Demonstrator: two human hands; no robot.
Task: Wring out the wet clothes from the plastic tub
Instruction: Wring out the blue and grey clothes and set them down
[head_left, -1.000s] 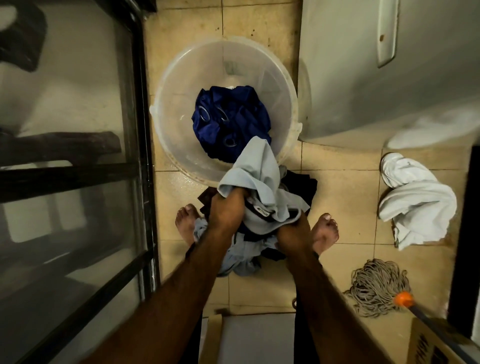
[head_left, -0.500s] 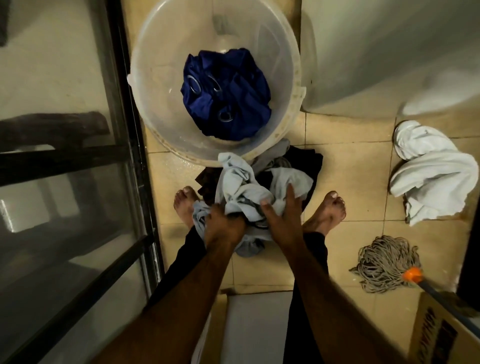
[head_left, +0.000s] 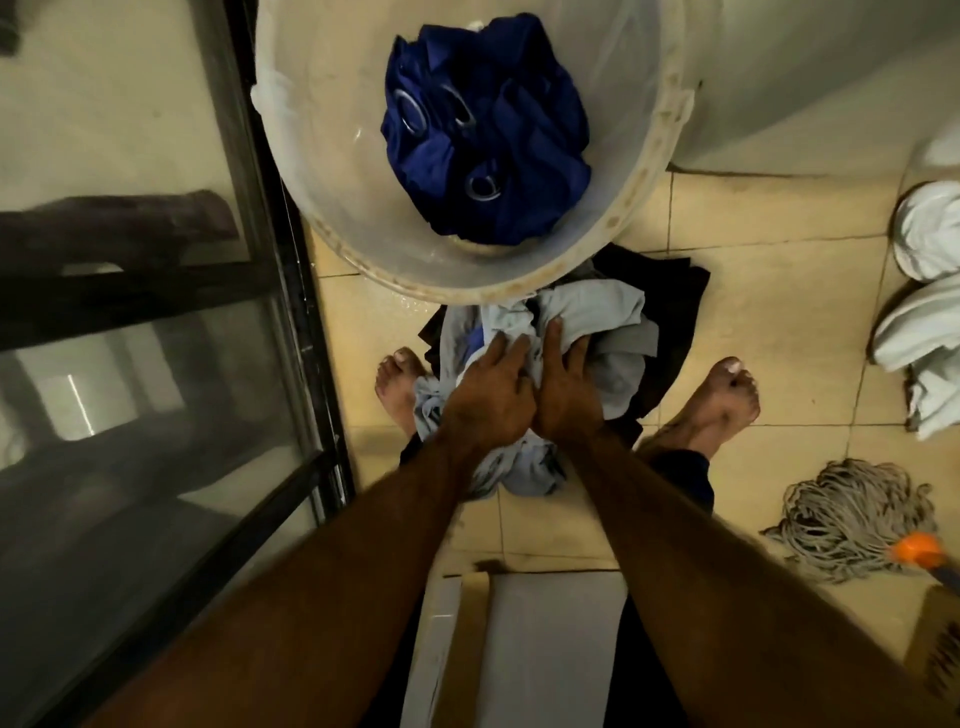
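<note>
Down on the tiled floor (head_left: 769, 312), the big plastic tub (head_left: 639, 208) is holding one wet blue cloth (head_left: 488, 130) that is waiting for its turn, so the job is looking only partly done. Just in front of the tub, between the person's bare feet, a pale grey cloth (head_left: 602, 322) is lying bunched on top of some dark clothes (head_left: 670, 322). The left hand (head_left: 491, 400) and the right hand (head_left: 569, 397) are touching side by side, and both are pressing down on the grey cloth with fingers mostly straight, likely squeezing water out.
</note>
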